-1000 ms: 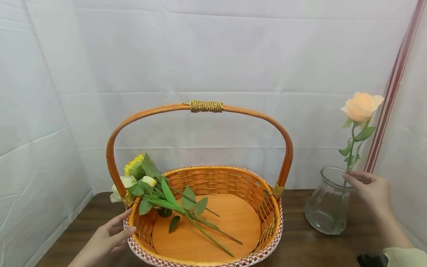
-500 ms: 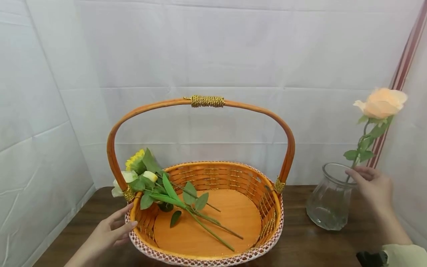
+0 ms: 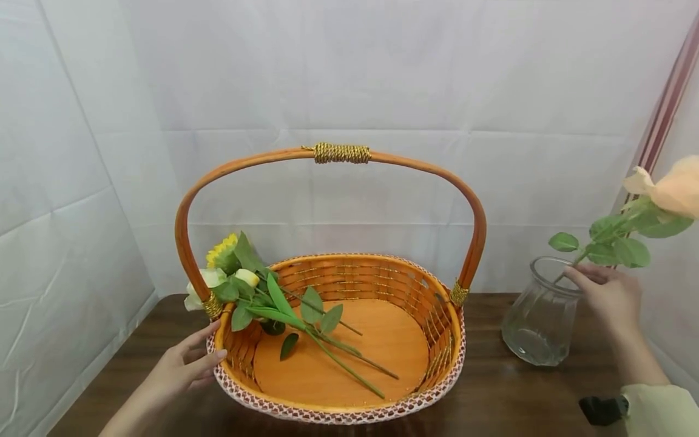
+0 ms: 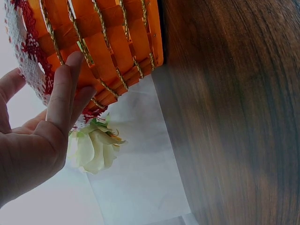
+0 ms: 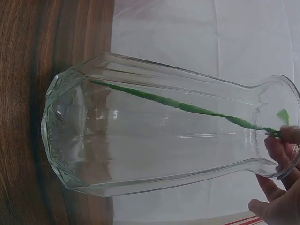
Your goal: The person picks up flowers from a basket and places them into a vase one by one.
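On the right, my right hand point(image 3: 611, 297) pinches the green stem point(image 5: 187, 107) of a peach rose point(image 3: 677, 188) at the mouth of a clear glass vase point(image 3: 540, 328). The stem slants down inside the vase, and the bloom leans right, partly cut off by the head view's edge. My left hand point(image 3: 182, 364) holds the left rim of an orange woven basket point(image 3: 349, 409), thumb on the rim and fingers against the outer wall. Lying across the basket's left side are a yellow sunflower point(image 3: 222, 252), a cream rose point(image 4: 96, 147) and a pale yellow tulip bud point(image 3: 247, 278).
The basket's tall arched handle point(image 3: 341, 153), wrapped in gold cord, rises above the flowers. Basket and vase stand on a dark wooden table point(image 3: 508, 400). White cloth point(image 3: 338, 73) hangs behind and at the sides, with a red-striped edge point(image 3: 671, 91) at right.
The peach rose has tipped further right, its stem now more slanted in the vase mouth. My left hand stays at the basket rim. The whole head view has shifted slightly upward.
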{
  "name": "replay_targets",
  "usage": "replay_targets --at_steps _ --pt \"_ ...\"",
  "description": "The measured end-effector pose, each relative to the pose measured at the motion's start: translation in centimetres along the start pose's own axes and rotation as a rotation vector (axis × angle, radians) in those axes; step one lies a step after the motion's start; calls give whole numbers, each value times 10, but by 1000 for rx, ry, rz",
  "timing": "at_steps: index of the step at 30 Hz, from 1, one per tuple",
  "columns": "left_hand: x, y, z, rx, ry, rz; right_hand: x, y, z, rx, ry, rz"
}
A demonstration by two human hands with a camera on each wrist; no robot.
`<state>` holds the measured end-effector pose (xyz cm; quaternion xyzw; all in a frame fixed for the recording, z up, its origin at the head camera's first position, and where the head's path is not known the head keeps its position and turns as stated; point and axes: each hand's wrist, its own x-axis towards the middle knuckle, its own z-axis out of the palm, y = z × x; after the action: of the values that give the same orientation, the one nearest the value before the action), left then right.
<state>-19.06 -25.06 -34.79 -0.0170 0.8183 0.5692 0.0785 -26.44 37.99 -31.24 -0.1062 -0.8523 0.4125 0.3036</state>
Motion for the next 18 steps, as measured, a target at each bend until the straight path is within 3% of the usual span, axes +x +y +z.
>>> replay_targets --at_steps 8,18 --pt "0 1 -3 4 -3 2 4 -3 2 -86 -41 -56" --pt "-2 1 -1 -10 -13 16 9 -4 -3 -224 -53 -68"
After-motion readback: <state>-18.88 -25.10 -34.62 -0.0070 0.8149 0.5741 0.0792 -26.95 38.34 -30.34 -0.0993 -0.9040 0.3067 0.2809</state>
